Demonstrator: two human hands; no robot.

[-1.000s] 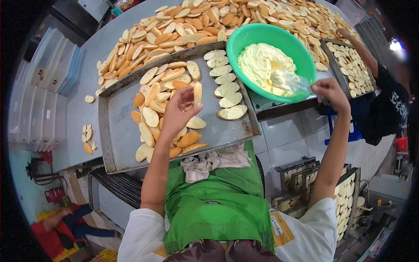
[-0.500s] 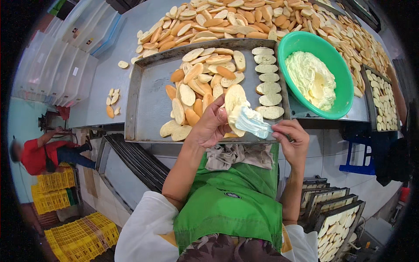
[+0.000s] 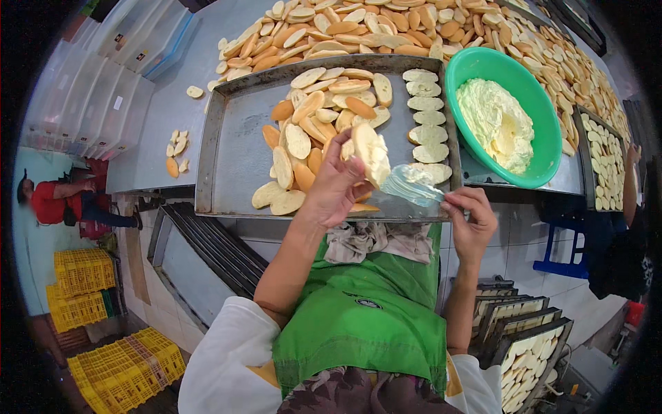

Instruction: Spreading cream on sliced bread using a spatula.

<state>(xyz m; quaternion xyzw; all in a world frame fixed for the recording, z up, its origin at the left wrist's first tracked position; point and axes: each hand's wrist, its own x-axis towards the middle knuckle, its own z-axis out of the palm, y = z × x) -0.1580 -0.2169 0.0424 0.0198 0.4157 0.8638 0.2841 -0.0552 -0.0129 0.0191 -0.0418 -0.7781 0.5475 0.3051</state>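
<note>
My left hand is closed on a bread slice with pale cream on its face, held above the near part of a metal tray. My right hand pinches the handle of a light-blue spatula smeared with cream, its blade at the slice's lower right edge. In the tray lies a loose heap of bread slices. Along the tray's right side runs a column of cream-coated slices. A green bowl holding a mound of cream stands just right of the tray.
A large pile of bread slices covers the table's far side. Another filled tray and a co-worker's arm are at right. Loaded trays stand low right. Yellow crates, stacked trays and a person in red are at left.
My left hand has tilted the slice more upright. The spatula has slid slightly down and right, toward the slice's edge. The person in red has shifted, their arm now lower.
</note>
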